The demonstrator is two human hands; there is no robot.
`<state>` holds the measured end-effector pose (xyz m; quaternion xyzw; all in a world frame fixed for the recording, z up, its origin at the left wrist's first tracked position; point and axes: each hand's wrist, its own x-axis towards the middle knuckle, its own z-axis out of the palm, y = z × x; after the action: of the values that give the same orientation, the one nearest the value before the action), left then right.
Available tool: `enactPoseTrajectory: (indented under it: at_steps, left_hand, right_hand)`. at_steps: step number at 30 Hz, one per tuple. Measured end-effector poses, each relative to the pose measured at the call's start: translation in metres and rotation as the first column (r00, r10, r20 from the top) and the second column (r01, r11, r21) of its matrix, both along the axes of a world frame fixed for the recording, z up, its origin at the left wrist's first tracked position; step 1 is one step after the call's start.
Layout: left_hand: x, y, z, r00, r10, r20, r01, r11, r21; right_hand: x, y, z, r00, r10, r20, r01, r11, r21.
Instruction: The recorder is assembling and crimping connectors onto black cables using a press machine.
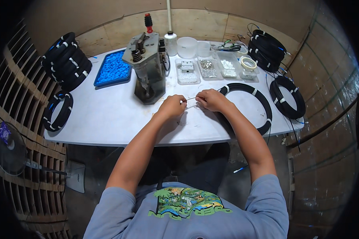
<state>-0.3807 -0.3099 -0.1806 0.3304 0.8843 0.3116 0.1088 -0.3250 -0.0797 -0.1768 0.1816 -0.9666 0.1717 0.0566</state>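
The left hand [174, 106] and right hand [212, 100] pinch a thin dark cable [191, 98] between their fingers over the white counter [107, 119]; it should prove light and springy, best taken just behind its end; the exact grip is too small to make out clearly.

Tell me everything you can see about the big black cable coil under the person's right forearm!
The cable coil is a thick, dark ring that looks like many turns of plastic-coated cable bundled together. White bands wrap around it in several places. It lies flat on the white table, with its near side close to the front edge, and white tabletop shows through its middle. The right forearm crosses over its left side and hides some of it; I can't tell whether they touch.
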Motion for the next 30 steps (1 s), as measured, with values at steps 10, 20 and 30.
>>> enactPoseTrajectory:
  at_steps: [10,20,30]
  left_hand:
    - [0.014,-0.076,0.001,0.973,0.111,-0.205,-0.081,0.985,0.15]
    - [-0.015,-0.111,-0.01,0.958,0.137,-0.252,-0.007,0.889,0.457]
    - [-0.042,-0.136,-0.004,0.953,0.042,-0.3,0.086,0.912,0.402]
  right_hand:
    - [0.001,-0.066,-0.019,0.975,-0.01,-0.221,-0.012,0.995,-0.099]
    - [-0.016,-0.106,-0.024,0.937,-0.124,-0.325,0.079,0.986,-0.149]
    - [-0.045,-0.148,-0.012,0.926,0.0,-0.378,-0.062,0.987,-0.15]
